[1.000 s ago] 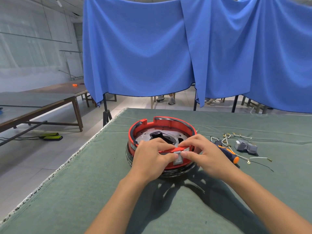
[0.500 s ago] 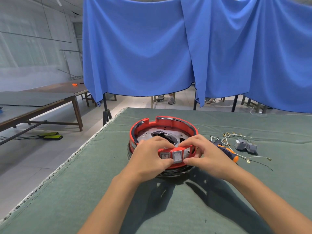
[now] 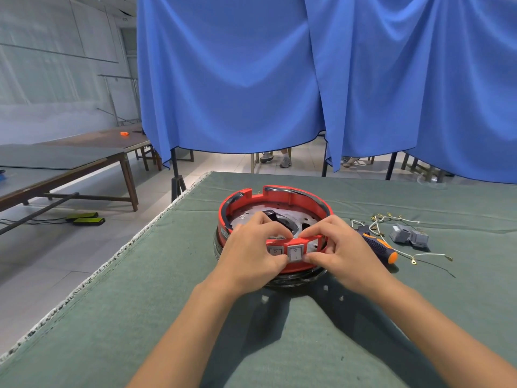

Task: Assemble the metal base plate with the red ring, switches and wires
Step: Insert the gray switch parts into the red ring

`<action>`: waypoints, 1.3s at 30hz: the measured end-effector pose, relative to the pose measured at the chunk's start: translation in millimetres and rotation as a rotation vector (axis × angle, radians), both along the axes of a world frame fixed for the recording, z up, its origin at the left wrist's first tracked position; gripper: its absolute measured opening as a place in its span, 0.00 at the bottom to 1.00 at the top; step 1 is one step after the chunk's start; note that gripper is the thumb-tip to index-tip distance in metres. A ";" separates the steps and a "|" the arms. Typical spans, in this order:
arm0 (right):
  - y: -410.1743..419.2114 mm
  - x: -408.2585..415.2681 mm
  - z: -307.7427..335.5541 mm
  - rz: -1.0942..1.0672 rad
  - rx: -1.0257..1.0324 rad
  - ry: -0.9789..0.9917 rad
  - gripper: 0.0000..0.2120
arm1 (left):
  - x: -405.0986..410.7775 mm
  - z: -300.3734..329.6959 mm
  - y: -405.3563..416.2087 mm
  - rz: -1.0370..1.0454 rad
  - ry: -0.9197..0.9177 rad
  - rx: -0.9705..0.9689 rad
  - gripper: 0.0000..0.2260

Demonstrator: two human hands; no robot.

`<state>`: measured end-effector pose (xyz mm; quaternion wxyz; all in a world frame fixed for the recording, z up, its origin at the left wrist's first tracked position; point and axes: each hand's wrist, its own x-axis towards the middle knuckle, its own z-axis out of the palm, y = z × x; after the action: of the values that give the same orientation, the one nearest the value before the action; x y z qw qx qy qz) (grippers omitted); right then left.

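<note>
Starting at our left, the left hand (image 3: 253,253) curls over the near left rim of the red ring (image 3: 275,197); its grip is closed on the ring, thumb low on the front face beside the leftmost switch, fingers bent over the top edge. The ring sits on the metal base plate (image 3: 251,217), middle of the green worktop (image 3: 112,317), close in front of us. Between our hands the centre switch (image 3: 295,253) shows plainly in the ring's front panel. The right hand (image 3: 344,253) pinches that panel from the other side, its grip clamped on the ring, thumb tip touching the switch's lower right corner. Our hands hide most of the ring's near wall. Further right, just beside the right hand, lies a screwdriver (image 3: 382,246) with an orange-ended handle, then loose white wires (image 3: 391,219) and two grey switches (image 3: 409,235) apart from the ring.
</note>
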<state>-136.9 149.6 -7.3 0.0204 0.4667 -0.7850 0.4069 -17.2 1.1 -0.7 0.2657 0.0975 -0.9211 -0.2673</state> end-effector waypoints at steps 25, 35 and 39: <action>54.6 -79.9 -25.8 -0.768 0.065 -0.008 0.17 | -55.9 -9.6 52.6 0.347 0.205 -0.437 0.10; 56.1 -93.7 -27.1 -0.783 0.097 -0.166 0.22 | -55.6 -16.4 41.8 0.206 0.343 -0.423 0.13; 57.7 -98.5 -27.1 -0.824 0.108 -0.178 0.15 | -51.1 -17.1 36.2 0.110 0.372 -0.346 0.13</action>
<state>-235.4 207.2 -34.4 0.0892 0.0773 -0.9248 0.3617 -68.3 37.3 -17.9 0.4576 0.0494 -0.8817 -0.1041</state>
